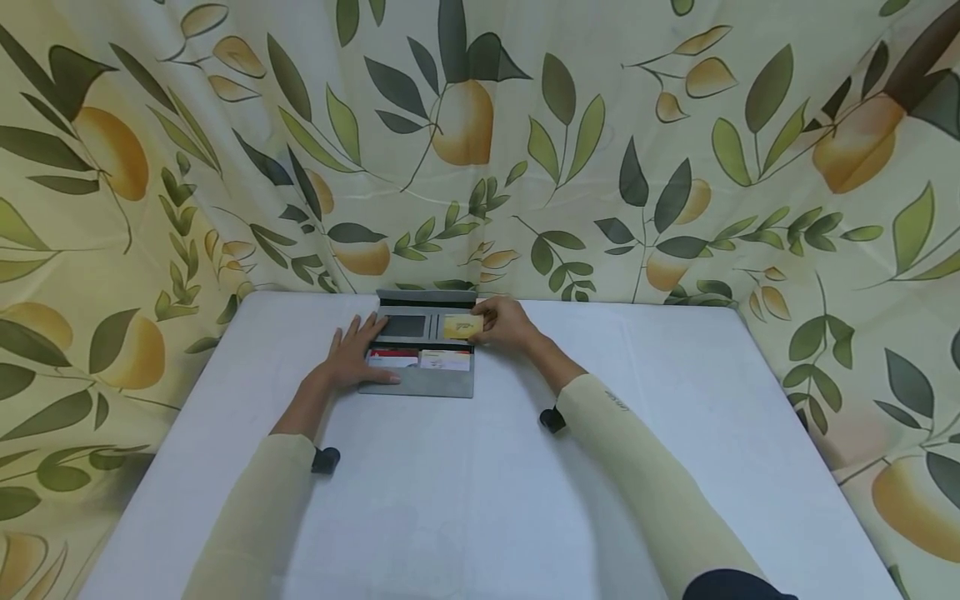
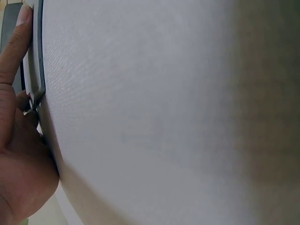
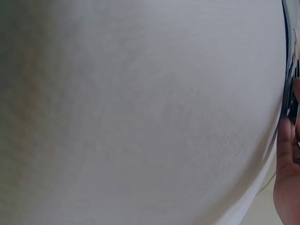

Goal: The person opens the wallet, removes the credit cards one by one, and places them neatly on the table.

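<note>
A grey wallet point(image 1: 435, 385) lies unfolded near the far edge of the table. Its lower part holds a red-and-white card point(image 1: 393, 359) and a whitish card point(image 1: 446, 360); the upper part has a dark window pocket point(image 1: 403, 326). At the wallet's upper right, my right hand point(image 1: 506, 325) pinches a yellow card point(image 1: 459, 327) by its right end, over the card slots. Spread over the wallet's left edge, my left hand point(image 1: 352, 357) rests with thumb and fingers straight. The left wrist view shows the left thumb point(image 2: 16, 47) along the wallet's edge.
A white cloth covers the table point(image 1: 450, 500). Behind it hangs a curtain point(image 1: 585, 150) printed with leaves and fruit. Small black devices point(image 1: 326, 460) sit at both wrists, and a dark round object point(image 1: 738, 585) shows at the bottom right.
</note>
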Tool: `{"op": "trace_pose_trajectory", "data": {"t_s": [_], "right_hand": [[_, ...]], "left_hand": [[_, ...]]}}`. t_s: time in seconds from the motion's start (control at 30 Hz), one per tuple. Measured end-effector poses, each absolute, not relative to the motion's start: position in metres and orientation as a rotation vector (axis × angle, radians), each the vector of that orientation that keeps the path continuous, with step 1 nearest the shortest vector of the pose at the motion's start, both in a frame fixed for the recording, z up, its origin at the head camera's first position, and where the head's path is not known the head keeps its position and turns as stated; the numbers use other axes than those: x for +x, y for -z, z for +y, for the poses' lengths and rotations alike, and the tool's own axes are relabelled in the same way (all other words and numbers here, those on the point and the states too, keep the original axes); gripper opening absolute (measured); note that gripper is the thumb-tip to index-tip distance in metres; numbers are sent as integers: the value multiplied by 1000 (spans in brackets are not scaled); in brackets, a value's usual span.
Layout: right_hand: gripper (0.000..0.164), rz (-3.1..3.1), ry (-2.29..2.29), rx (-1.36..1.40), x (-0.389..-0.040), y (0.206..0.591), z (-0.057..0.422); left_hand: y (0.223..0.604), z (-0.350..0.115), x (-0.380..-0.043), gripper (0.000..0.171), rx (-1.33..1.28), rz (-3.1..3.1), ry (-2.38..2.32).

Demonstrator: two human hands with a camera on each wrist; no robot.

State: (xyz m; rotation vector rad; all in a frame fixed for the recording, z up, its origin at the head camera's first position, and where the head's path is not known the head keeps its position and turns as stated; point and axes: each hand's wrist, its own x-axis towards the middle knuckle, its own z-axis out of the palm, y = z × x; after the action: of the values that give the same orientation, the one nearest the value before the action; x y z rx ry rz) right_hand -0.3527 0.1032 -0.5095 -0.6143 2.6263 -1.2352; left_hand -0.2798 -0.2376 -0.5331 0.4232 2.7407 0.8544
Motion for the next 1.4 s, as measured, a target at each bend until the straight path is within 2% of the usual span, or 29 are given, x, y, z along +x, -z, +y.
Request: {"op": "trace_pose_trajectory", "data": {"t_s": [0.43,0.73,1.4], "right_hand": [[50,2633,1229,-624,-353,507,120],[53,2655,1257,-536,-353,502,143],[55,2682,1232,-437,-356,507,162]], "left_hand": [[524,-232,-274,125,414,2746,-860],[534,-233,-278,127,415,2751,-851],[524,-233,-275,123,398,2746,-855]]}}
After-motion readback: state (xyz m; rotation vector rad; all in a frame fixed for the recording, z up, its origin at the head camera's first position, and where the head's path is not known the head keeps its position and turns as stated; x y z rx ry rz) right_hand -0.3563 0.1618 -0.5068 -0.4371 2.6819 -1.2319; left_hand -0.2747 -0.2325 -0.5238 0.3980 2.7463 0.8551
